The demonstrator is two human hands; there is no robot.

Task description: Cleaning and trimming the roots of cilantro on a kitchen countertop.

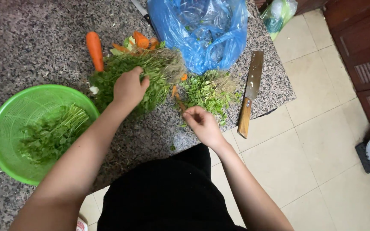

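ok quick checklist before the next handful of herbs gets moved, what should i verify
1. Left hand on the herb bunch: ok, its grip rests on top of the pile.
2. Right hand free: cannot tell, the fingers are pinched, maybe on a small stem.
3. Basket has room: ok, herbs fill only part of it.
4. Knife away from both hands: ok, it lies flat to the right of the trimmings, handle at the counter edge.
5. Carrot out of the way: ok, it lies beyond the bunch.
6. Bag open: ok, its mouth gapes behind the piles.
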